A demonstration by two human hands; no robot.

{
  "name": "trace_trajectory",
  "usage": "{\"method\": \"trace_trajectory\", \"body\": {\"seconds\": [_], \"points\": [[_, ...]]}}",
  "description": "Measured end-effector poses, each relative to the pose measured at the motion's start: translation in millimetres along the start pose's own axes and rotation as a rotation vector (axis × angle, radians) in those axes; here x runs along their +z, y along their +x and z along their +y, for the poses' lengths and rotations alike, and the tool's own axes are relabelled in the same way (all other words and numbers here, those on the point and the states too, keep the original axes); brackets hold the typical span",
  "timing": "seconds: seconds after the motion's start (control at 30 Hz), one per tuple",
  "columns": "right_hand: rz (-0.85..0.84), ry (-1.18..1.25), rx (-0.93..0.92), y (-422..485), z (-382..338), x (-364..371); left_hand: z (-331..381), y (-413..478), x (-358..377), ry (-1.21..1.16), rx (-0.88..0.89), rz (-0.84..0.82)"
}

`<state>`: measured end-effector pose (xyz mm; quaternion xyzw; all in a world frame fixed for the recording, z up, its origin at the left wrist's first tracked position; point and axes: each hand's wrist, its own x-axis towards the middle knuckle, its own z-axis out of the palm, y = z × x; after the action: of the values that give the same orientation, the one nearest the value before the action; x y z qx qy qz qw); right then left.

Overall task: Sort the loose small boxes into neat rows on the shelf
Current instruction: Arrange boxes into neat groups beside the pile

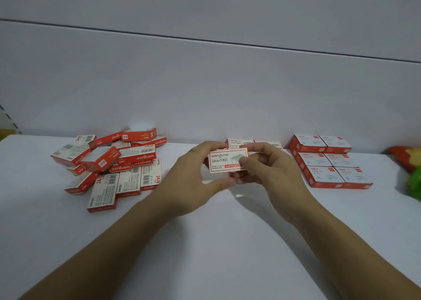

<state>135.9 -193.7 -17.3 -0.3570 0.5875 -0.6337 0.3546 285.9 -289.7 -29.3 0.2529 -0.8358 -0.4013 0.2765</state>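
A small red-and-white staple box point(224, 160) is lifted above the white shelf point(205, 242), its printed face toward me. My left hand point(193, 176) grips its left end, fingers over the top and thumb below. My right hand point(271, 172) pinches its right end, thumb on the face. Behind my hands, two like boxes point(240, 142) lie flat by the back wall. A loose pile of the same boxes point(118, 165) sprawls at the left.
Several red-and-white boxes point(328, 160) of another print stand in tidy rows at the right. A red and green packet point(407, 169) lies at the far right edge. The white back panel point(205, 83) closes the shelf behind.
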Motion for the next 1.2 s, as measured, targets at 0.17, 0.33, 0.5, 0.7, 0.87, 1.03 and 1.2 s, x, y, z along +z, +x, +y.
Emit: {"method": "trace_trajectory", "body": {"seconds": [0.17,0.33,0.5,0.7,0.87,1.03,1.2], "points": [[-0.01,-0.003,0.03,2,-8,-9,-7,4,0,0.242,0.1,0.061],[-0.066,-0.202,-0.031,3,-9,-16,-8,4,1,0.252,0.103,0.082],[-0.115,-0.675,-0.3,2,-14,-28,-12,5,2,0.253,0.065,0.094],[-0.131,-0.954,-0.498,6,-5,-29,-15,6,8,0.251,0.032,0.058],[-0.04,-1.099,-0.648,11,4,-30,-18,11,10,0.273,0.063,0.07],[-0.016,-1.14,-0.573,26,16,-31,-20,19,16,0.513,0.015,0.012],[0.11,-1.131,-0.398,41,16,-37,-26,20,14,0.62,-0.014,-0.02]]}}
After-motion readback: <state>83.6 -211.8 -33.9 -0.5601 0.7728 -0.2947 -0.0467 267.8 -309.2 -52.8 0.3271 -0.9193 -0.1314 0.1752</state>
